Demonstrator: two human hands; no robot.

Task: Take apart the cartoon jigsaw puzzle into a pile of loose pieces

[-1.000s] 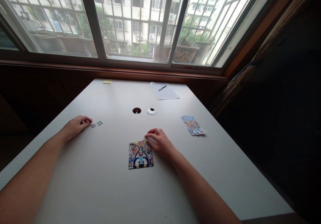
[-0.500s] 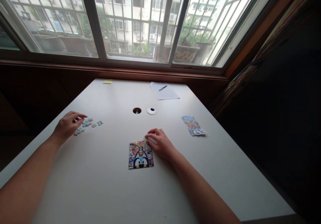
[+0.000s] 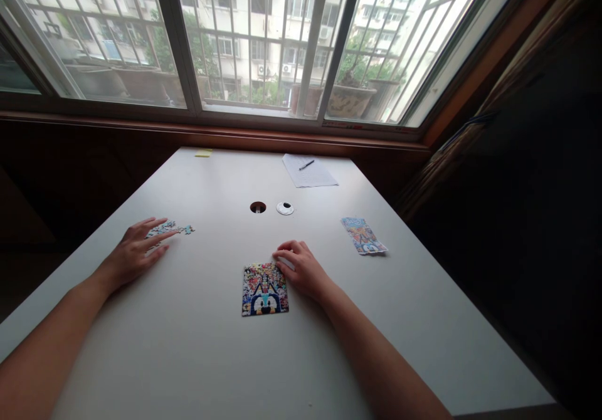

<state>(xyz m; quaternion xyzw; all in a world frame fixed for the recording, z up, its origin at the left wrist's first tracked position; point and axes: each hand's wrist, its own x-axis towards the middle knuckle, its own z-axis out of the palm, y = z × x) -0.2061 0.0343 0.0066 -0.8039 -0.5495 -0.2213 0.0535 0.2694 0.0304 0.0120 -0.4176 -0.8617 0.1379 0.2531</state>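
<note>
My left hand (image 3: 136,252), fingers spread, is over a small pile of loose jigsaw pieces (image 3: 164,227) at the left of the table. It partly covers them, and I see no piece held in it. A few pieces, one light blue (image 3: 189,229), lie just beyond its fingertips. My right hand (image 3: 301,268) rests on the table, fingers loosely bent and slightly apart, the tips at the upper right corner of a square picture puzzle (image 3: 264,289). That puzzle lies flat and shows a blue dog's face below a crowd of colourful figures.
A creased picture sheet (image 3: 363,236) lies to the right on the white table (image 3: 197,357). Farther back are a cable hole (image 3: 258,207), its round cover (image 3: 285,208), paper (image 3: 315,175) with a pen (image 3: 306,165), and yellow sticky notes (image 3: 203,153). A barred window stands behind.
My left hand has moved a little right and toward me, its fingers spreading out over the loose pieces. The right hand and the square puzzle have stayed in place.
</note>
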